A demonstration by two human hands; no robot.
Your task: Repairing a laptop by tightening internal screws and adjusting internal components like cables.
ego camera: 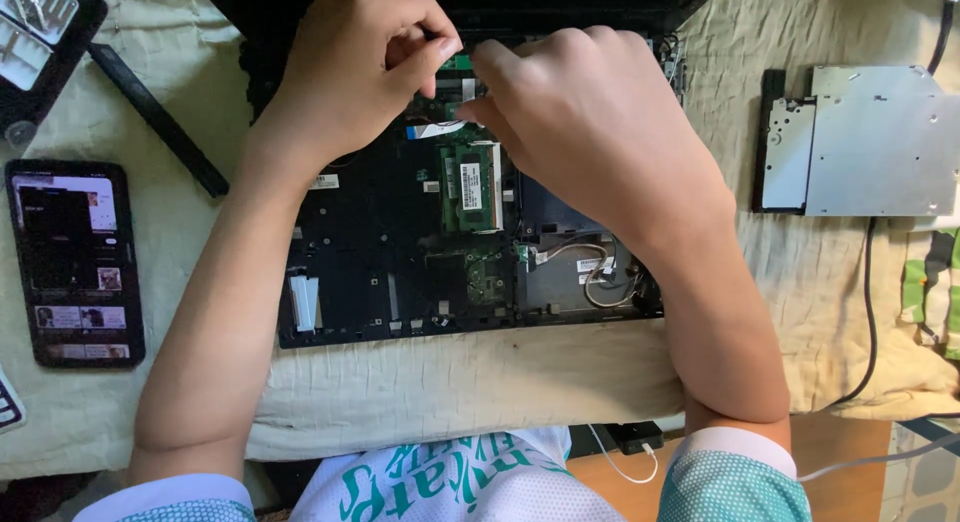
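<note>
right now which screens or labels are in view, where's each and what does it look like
Phone screen: lit, far left on the cloth, a tall dark rectangle with small picture tiles.
Memory module label: white rectangle on the green board, mid laptop, just below both hands.
Small white sticker: on the black laptop base beside the left wrist.
White tag: lower right of the laptop, among thin wires.

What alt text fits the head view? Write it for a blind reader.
Two bare hands, left hand and right hand, pinch at parts inside an opened laptop on a cloth. A phone lies left, a metal drive right.
</note>
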